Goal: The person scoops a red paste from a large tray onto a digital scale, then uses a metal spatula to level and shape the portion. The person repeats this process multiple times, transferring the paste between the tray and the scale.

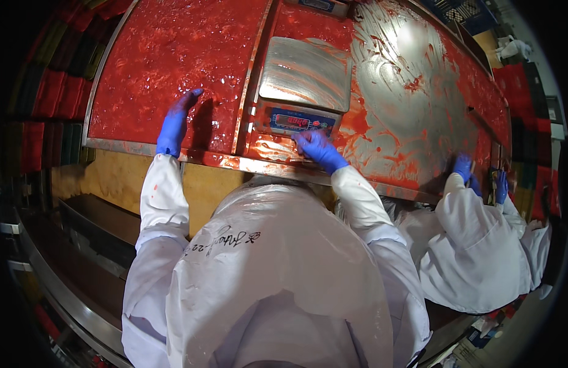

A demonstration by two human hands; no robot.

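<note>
My left hand, in a blue glove, hovers over the near edge of a tray full of wet, glossy red pulp. Its fingers are stretched out, holding nothing. Bent fingers close my right hand, also gloved in blue, right in front of a bench scale. Whatever may be between those fingertips is hidden. The scale has a lit red display on a blue panel and a steel weighing plate smeared with red. Below the panel runs a wet, red-stained metal strip.
A steel table streaked with red extends right. At its near right edge works a person in white with blue gloves; another sleeve shows beyond. Stacked red and dark crates stand at left. A second scale sits at the far edge.
</note>
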